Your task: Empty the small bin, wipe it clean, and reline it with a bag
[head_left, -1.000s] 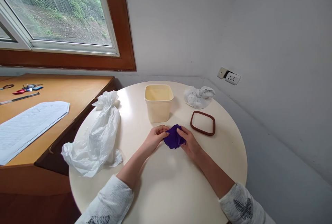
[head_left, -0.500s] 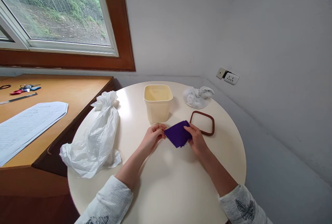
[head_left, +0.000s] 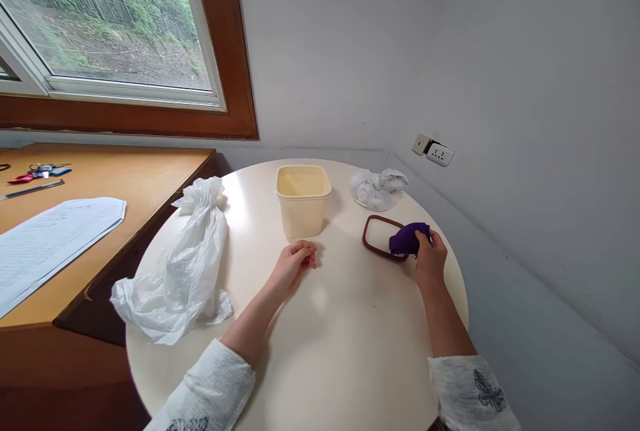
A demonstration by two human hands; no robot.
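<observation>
My right hand (head_left: 431, 256) grips a folded purple cloth (head_left: 407, 238) by its right end, over the right side of a brown rounded-square frame (head_left: 369, 242). The cloth covers part of that frame and droops a little toward the left. On the table in front of the cream plastic bin (head_left: 303, 216) rests my left hand (head_left: 294, 264). Its fingers are curled in with the thumb against them, and nothing shows in them. The bin stands upright with its top open.
A crumpled white plastic bag (head_left: 193, 264) lies along the left of the round table (head_left: 345, 351). Another knotted white bag (head_left: 375, 190) sits at the back right. The wooden desk (head_left: 165, 171) at left bears papers (head_left: 55, 238), a pen (head_left: 33, 190) and keys (head_left: 45, 171).
My right hand has carried the purple cloth rightward, away from my left hand and over the brown frame. My left hand has stayed in place, and the cloth no longer reaches it.
</observation>
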